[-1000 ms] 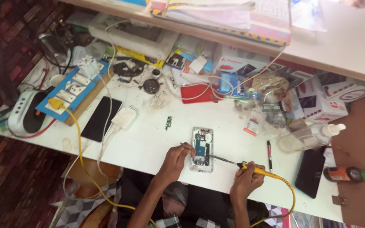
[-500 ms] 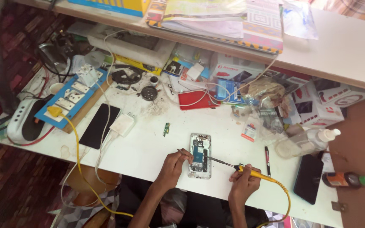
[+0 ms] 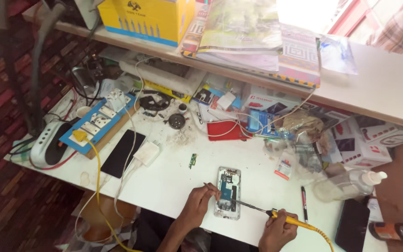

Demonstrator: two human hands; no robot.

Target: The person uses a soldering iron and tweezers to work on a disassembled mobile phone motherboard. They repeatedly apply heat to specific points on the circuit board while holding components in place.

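Note:
An opened phone (image 3: pixel 228 192) with its back off lies on the white table (image 3: pixel 173 179), its circuit board showing. My left hand (image 3: pixel 199 202) rests at the phone's left edge and pinches a thin wire or stick whose tip points up and left. My right hand (image 3: pixel 278 229) grips a yellow-handled soldering iron (image 3: pixel 262 212); its metal tip reaches left onto the phone's lower board. A yellow cable runs from the handle off to the lower right.
A black phone (image 3: pixel 122 152) and white charger (image 3: pixel 147 152) lie left. A blue power strip (image 3: pixel 98 123), small green board (image 3: pixel 192 160), pen (image 3: pixel 303 203), clear bottle (image 3: pixel 350 184), dark phone (image 3: pixel 352 224) and boxes (image 3: pixel 362 144) crowd the table. A shelf (image 3: pixel 388 88) holds books and a yellow box (image 3: pixel 152 18).
The view has tilted so the table sits lower in frame. Both hands stay at the opened phone, the iron's tip still on the board.

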